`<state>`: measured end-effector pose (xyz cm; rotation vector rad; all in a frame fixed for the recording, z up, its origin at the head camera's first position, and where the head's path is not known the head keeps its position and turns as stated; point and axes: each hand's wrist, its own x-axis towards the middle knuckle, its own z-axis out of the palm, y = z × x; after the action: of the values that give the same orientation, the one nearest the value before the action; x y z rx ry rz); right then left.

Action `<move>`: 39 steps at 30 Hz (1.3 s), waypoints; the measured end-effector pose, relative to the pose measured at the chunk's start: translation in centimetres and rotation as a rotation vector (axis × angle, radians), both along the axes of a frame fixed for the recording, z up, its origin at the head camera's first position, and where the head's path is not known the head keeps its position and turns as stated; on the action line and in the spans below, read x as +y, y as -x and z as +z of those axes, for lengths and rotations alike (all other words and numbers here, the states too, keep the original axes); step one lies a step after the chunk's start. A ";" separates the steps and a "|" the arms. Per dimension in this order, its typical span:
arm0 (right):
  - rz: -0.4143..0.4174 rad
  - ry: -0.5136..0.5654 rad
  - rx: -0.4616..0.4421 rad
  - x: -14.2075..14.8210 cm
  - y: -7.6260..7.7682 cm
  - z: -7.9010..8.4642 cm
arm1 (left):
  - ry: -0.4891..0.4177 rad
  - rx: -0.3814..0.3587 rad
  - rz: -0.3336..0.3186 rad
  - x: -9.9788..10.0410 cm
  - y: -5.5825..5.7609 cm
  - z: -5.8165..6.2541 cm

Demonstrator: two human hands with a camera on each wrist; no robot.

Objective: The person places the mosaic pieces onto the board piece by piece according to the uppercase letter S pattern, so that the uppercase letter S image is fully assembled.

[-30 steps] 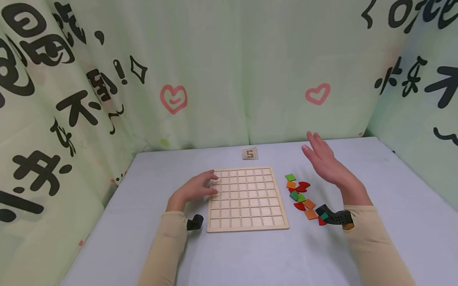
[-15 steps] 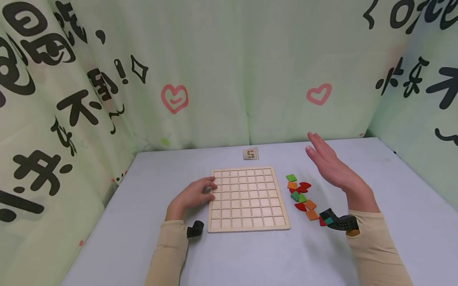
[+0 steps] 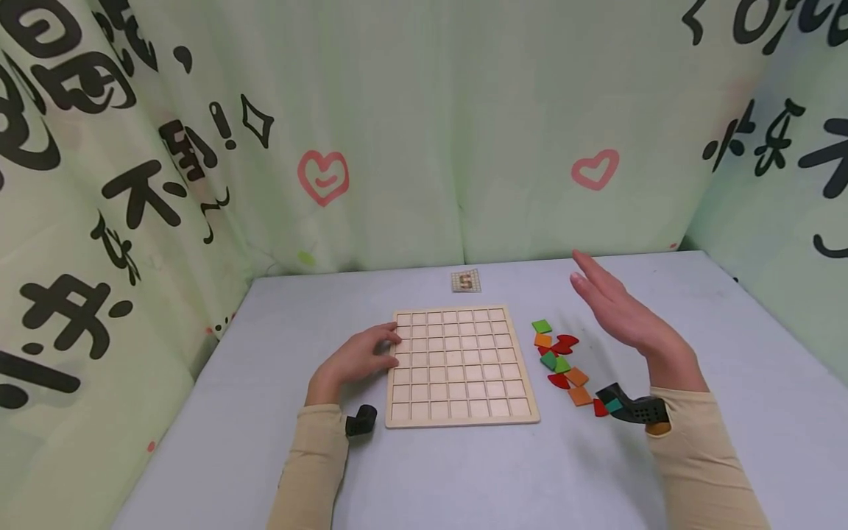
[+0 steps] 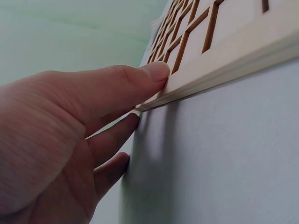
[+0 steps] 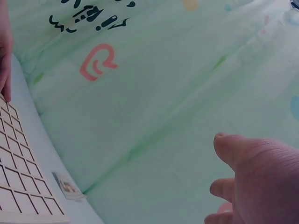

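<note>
A pale wooden grid board (image 3: 464,423) lies flat on the table, its square cells bare. My left hand (image 3: 358,359) rests at its left edge with relaxed fingers. In the left wrist view, the thumb (image 4: 121,81) touches the board's rim (image 4: 219,70), and other fingers hang beside the edge. My right hand (image 3: 616,309) is raised over the table with straight fingers, holding nothing. Below and left of it lie loose flat pieces: a green square (image 3: 542,326), an orange square (image 3: 579,397), a red piece with curved edges (image 3: 559,380) and several others.
A small patterned card (image 3: 466,280) lies behind the board near the table's far edge. A light green curtain (image 3: 397,147) with black writing and pink hearts surrounds the white table (image 3: 464,478). Black wrist cameras sit at both cuffs, the right one (image 3: 629,405) overlapping a piece.
My left hand has slid slightly toward me along the board's left edge. My right hand has shifted a little right and turned, its fingers more closed together. Board and pieces stay put.
</note>
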<state>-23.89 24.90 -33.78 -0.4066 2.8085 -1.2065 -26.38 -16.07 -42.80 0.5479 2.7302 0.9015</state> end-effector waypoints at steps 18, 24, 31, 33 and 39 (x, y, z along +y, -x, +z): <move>-0.054 -0.174 -0.038 0.8 0.6 -1.6 | -0.028 -0.015 0.037 -0.1 0.2 -0.2; -0.073 -0.190 -0.045 0.9 1.0 -2.5 | -0.025 -0.009 0.042 -0.1 0.0 -0.2; -0.045 -0.254 -0.089 0.8 1.3 -3.6 | -0.044 -0.020 0.050 -0.4 -0.3 0.0; -0.026 -0.261 -0.094 0.8 1.4 -3.9 | -0.045 -0.020 0.052 -0.4 -0.4 0.1; 0.003 -0.288 -0.110 1.0 1.6 -4.7 | -0.045 -0.005 0.033 -0.3 -0.3 0.0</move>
<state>-25.52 25.85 -38.43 -0.3141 2.8225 -0.7789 -26.08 -16.34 -42.76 0.5096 2.7282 0.9735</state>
